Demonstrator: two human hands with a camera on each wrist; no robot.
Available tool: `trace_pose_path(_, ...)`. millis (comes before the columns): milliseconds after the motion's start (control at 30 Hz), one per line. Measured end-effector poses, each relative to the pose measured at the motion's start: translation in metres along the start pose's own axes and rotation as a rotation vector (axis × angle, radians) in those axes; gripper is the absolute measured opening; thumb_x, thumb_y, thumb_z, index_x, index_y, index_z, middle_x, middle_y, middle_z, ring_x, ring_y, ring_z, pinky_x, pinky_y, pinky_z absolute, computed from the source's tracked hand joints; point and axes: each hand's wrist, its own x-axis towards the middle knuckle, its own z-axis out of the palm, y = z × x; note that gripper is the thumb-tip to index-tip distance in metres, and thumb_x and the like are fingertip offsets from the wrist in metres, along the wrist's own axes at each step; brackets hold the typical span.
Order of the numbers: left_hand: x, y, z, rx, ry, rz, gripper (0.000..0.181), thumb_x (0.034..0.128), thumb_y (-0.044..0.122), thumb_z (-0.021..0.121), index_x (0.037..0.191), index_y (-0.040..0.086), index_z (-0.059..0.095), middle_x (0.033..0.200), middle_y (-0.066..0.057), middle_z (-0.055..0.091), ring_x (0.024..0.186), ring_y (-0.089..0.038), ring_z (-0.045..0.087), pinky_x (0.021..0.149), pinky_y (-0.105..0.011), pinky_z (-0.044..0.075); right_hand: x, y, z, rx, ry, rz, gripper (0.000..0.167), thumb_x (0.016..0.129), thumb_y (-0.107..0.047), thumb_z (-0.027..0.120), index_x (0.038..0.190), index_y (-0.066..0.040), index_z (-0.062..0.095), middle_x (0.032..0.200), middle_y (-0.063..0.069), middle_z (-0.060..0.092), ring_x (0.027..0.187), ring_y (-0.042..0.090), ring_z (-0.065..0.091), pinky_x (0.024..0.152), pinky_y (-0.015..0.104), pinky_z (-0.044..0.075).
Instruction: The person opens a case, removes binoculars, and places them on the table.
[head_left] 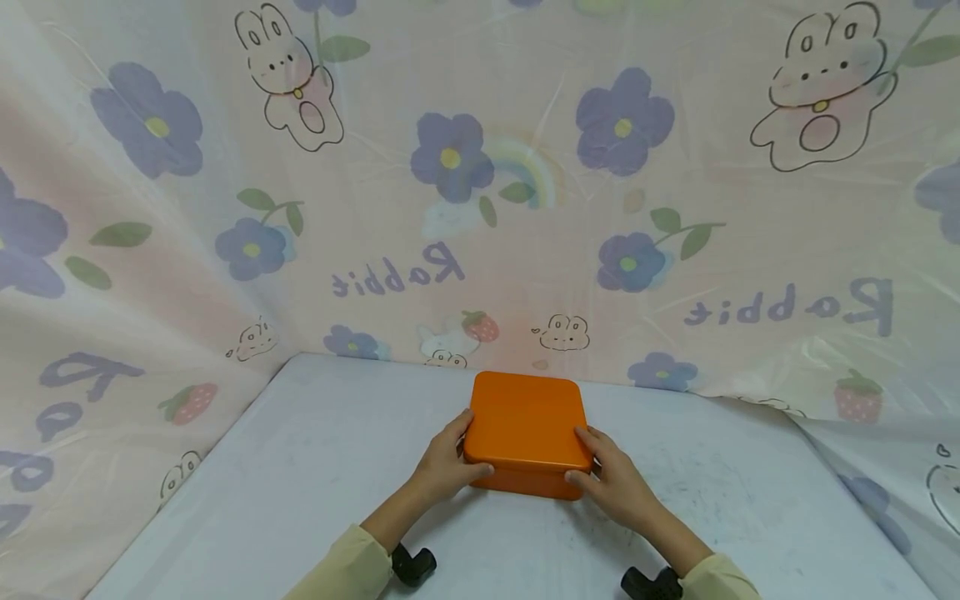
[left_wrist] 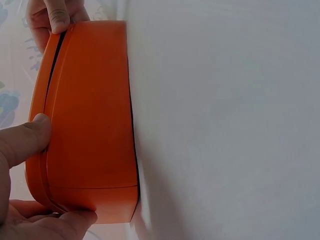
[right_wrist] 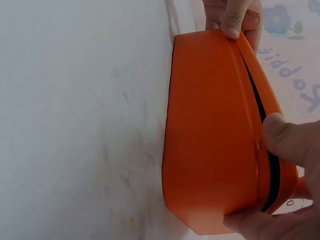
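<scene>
Box (head_left: 525, 482) sat on table (head_left: 337, 433), lid (head_left: 525, 417) ajar, gap widest at right. Left hand (head_left: 444, 468) and right hand (head_left: 617, 479) gripped opposite sides, thumbs at the lid's rim. Judged stiff, fairly light, slightly slippery; best held by both near corners.

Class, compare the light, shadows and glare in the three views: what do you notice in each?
Head: brightest, with soft shadows on the white table near the orange box, and pale glare streaks on the printed backdrop; left wrist: dimmer, a soft shadow beside the box's lower end; right wrist: also dim, smudges on the table looking soft-edged.
</scene>
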Motion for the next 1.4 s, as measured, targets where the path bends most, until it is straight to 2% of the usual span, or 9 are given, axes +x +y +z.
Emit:
trace_pose_path(300,0.0,0.003,-0.003,0.018,-0.008,0.035,0.089,0.0842,0.015,0.075,0.153,0.001,0.02,0.161,-0.015,0.018,0.146,-0.033,0.025,0.114,-0.048,0.032,0.003,-0.001,-0.003,-0.009,0.018,-0.048,0.072,0.09,-0.019,0.067,0.146,0.007,0.032,0.15,0.032,0.029,0.136,0.045,0.039,0.101,0.045,0.045)
trace_pose_path(600,0.001,0.004,-0.002,0.012,0.007,0.015,0.089,0.0831,0.017,0.076,0.152,0.002,0.022,0.16,-0.014,0.022,0.144,-0.035,0.031,0.112,-0.049,0.034,0.004,0.001,-0.002,0.068,0.013,0.026,0.073,0.09,-0.021,0.068,0.148,0.003,0.031,0.154,0.027,0.025,0.138,0.043,0.036,0.1,0.042,0.048)
trace_pose_path(933,0.002,0.006,-0.001,0.045,0.047,0.006,0.088,0.0808,0.017,0.078,0.151,0.003,0.026,0.159,-0.014,0.026,0.144,-0.034,0.029,0.112,-0.05,0.035,0.005,0.0,-0.002,0.012,0.083,0.004,0.069,0.089,-0.021,0.069,0.146,0.001,0.036,0.151,0.027,0.034,0.136,0.042,0.039,0.103,0.053,0.044)
trace_pose_path(1100,0.003,0.007,-0.002,0.044,0.055,-0.003,0.089,0.0809,0.017,0.078,0.152,0.006,0.026,0.16,-0.011,0.024,0.145,-0.032,0.029,0.112,-0.048,0.035,0.007,-0.002,-0.002,0.001,0.101,-0.002,0.07,0.088,-0.019,0.07,0.147,0.0,0.036,0.151,0.026,0.034,0.136,0.041,0.04,0.106,0.053,0.041)
trace_pose_path(1400,0.001,0.01,-0.009,0.043,0.082,0.031,0.089,0.0804,0.018,0.078,0.152,0.004,0.026,0.159,-0.012,0.025,0.145,-0.031,0.029,0.114,-0.046,0.032,0.012,-0.009,-0.004,0.011,0.127,-0.042,0.072,0.086,-0.019,0.073,0.145,0.001,0.038,0.15,0.025,0.036,0.136,0.042,0.04,0.107,0.054,0.039)
